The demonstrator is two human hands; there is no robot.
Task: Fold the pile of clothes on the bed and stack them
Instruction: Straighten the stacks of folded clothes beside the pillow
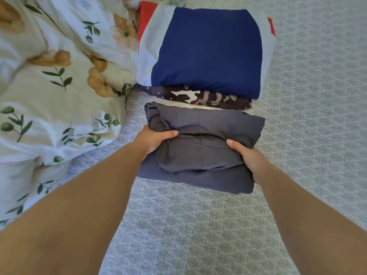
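Patterned bedspread (198, 225) under a folded grey garment (202, 139), gripped between both hands, left hand (154, 140), right hand (249, 158).

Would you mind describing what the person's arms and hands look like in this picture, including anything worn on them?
Both forearms are bare right up to the frame's lower edge, so no sleeve shows. The left hand and the right hand wear no gloves, and no watch, bracelet or ring is visible on the parts in view. The nails that show are short and unpainted. Most of the fingers are hidden from the camera.
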